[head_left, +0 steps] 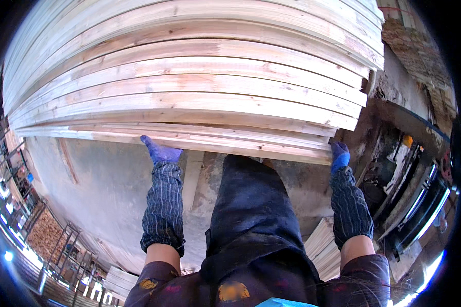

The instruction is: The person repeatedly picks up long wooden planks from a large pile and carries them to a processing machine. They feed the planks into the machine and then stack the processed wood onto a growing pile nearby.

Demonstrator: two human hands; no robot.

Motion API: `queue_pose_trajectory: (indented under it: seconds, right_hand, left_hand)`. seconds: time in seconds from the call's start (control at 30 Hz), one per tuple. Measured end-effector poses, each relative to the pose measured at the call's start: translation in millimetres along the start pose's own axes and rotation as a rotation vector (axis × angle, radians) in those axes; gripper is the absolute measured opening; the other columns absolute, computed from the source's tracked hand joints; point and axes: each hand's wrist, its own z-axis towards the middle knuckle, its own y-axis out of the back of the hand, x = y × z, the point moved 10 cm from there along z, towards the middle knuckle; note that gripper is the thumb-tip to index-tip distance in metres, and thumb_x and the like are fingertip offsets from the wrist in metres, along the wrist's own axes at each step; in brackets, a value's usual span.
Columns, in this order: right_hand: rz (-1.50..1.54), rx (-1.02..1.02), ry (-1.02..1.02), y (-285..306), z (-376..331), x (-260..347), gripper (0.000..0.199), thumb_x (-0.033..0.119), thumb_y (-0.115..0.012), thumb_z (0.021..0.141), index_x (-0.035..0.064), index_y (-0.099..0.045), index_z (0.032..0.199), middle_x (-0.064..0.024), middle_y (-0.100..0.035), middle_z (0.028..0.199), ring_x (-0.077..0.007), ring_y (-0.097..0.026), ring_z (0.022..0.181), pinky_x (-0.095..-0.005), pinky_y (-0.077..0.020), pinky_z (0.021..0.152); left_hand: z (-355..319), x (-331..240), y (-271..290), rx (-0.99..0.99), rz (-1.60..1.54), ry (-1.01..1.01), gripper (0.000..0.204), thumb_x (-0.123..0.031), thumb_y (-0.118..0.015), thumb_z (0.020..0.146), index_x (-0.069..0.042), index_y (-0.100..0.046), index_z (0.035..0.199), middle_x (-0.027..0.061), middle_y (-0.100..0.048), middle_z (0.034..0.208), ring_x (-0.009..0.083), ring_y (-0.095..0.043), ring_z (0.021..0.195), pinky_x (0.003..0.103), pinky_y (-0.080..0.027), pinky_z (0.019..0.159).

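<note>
A long pale wooden board [264, 149] lies along the near side of a big stack of similar boards [205, 83]. My left hand [164, 152], in a purple-blue glove, grips this board's near edge left of my body. Its thumb points up against the wood, and the fingers are hidden underneath. At the board's right end my right hand [339, 156], gloved the same way, is closed around the corner, its fingers partly hidden. Both forearms wear dark striped sleeve covers, and a dark apron [256, 199] hangs between them.
Machinery with metal rails [417, 204] stands on the right. More pale boards [325, 240] lie low beside my right arm, and another stack [119, 281] sits at the lower left. Concrete floor [102, 179] spreads below the stack; metal racks and a brown heap [48, 230] are far left.
</note>
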Motion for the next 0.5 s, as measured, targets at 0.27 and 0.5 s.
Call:
queue_pose_trajectory:
  seconds: [0.27,0.5]
  right_hand:
    - [-1.572,1.017,0.391,-126.0,-69.8,142.7,0.028,0.019,-0.054,0.101,0.0,-0.065,0.118,-0.0185,-0.065,0.123,-0.0313,-0.063,0.11,-0.0426,-0.0497,0.087]
    - [-0.238,1.745,0.142,-409.2,-342.1,330.7,0.094,0.051,-0.077,0.084,-0.0005,-0.035,0.151,-0.0243,-0.043,0.152,-0.0331,-0.042,0.141,-0.0377,-0.0324,0.118]
  left_hand:
    - [-20.5,-13.6,13.6,0.058,-0.008,-0.082,0.098,-0.083,-0.047,0.085,-0.018,-0.027,0.155,0.0142,-0.039,0.151,0.0358,-0.039,0.138,0.06,-0.034,0.113]
    - [-155.3,71.0,-57.1,0.365,0.332,0.107,0.044,-0.036,-0.045,0.107,-0.005,-0.048,0.138,0.0124,-0.057,0.129,0.0248,-0.056,0.119,0.039,-0.047,0.104]
